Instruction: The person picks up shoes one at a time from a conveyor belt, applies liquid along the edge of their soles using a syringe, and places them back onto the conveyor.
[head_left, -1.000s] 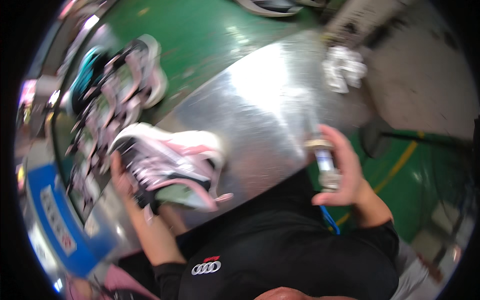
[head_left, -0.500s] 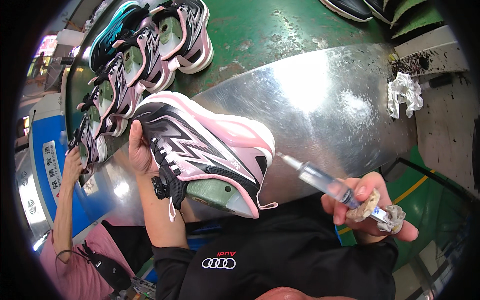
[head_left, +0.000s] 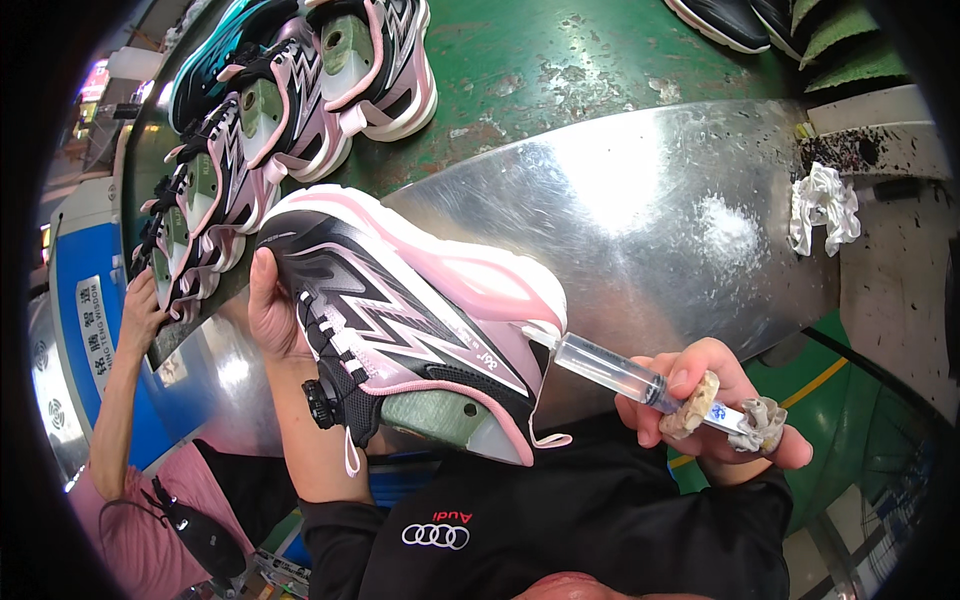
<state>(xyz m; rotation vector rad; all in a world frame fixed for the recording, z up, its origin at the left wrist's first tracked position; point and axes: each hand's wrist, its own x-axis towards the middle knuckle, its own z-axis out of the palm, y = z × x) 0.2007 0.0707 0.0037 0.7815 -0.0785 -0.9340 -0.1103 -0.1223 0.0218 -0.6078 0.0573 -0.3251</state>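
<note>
My left hand grips a pink, black and white sneaker by its toe end, with the sole turned away from me. A green shoe last fills the sneaker's opening, and a lacing dial sits at its tongue. In my right hand is a clear syringe, its flange and plunger end wrapped in crumpled, whitish material. The syringe's tip meets the seam between upper and sole near the heel. Clear liquid seems to be inside the barrel.
Several similar sneakers on lasts stand in a row at the far left, beside a teal shoe. A co-worker's hand touches the nearest one. Crumpled white paper lies right of the metal plate. Dark shoes stand far right.
The syringe has moved left, and its tip has gone from just off the heel to the sole seam. The sneaker has shifted slightly within the view.
</note>
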